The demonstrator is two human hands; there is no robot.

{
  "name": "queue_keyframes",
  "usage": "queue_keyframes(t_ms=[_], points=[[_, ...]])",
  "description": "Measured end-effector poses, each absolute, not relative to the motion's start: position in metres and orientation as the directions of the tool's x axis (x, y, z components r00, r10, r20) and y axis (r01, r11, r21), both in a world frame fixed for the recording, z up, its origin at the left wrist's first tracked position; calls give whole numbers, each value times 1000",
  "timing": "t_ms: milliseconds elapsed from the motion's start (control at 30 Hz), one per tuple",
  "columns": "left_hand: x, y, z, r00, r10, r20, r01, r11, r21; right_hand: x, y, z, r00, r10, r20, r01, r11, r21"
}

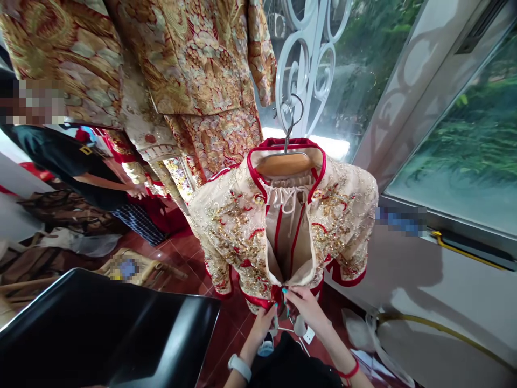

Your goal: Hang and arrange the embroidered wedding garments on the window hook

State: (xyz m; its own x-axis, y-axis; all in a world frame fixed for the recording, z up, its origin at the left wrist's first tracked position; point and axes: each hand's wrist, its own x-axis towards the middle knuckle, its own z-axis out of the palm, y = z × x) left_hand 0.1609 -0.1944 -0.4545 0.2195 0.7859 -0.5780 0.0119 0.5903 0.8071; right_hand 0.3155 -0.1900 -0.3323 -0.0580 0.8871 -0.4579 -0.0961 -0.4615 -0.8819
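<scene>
A cream jacket (343, 194) with gold and red beading and red piping hangs on a wooden hanger (285, 163), its metal hook up on the white scrollwork. Its front gapes in a V above my hands, showing the pale lining and a tied drawstring. My left hand (263, 322) pinches the jacket's lower front edge by the red hem. Close beside it, my right hand (301, 303) grips the front where the two sides meet. The fastening between my fingertips is too small to make out.
Gold brocade garments (202, 64) hang behind on the left, and another person (72, 161) stands beyond them. A glossy black surface (105, 328) fills the lower left. White metal scrollwork (309, 64) stands before the window at right. A plastic bag (359, 328) lies low right.
</scene>
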Motion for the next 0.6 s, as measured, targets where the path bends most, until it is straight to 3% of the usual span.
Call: queue_keyframes(t_ms=[167,233,300,433,600], points=[[150,-217,-400,124,899,-420,367,352,861,306,-200,-340,-37,898,-439,-242,-434,-868],[162,-213,-376,88,954,-285,614,174,770,302,-203,-344,3,890,-456,-284,-436,-854],[177,-201,-361,83,986,-148,797,23,603,300,-203,-347,3,881,-474,-287,-453,-844],[198,-179,-363,95,992,80,873,-122,472,300,-200,-349,-52,883,-466,-263,-462,-847],[200,-178,-382,100,973,207,842,-194,503,297,-195,-344,-24,873,-488,-285,-474,-833]])
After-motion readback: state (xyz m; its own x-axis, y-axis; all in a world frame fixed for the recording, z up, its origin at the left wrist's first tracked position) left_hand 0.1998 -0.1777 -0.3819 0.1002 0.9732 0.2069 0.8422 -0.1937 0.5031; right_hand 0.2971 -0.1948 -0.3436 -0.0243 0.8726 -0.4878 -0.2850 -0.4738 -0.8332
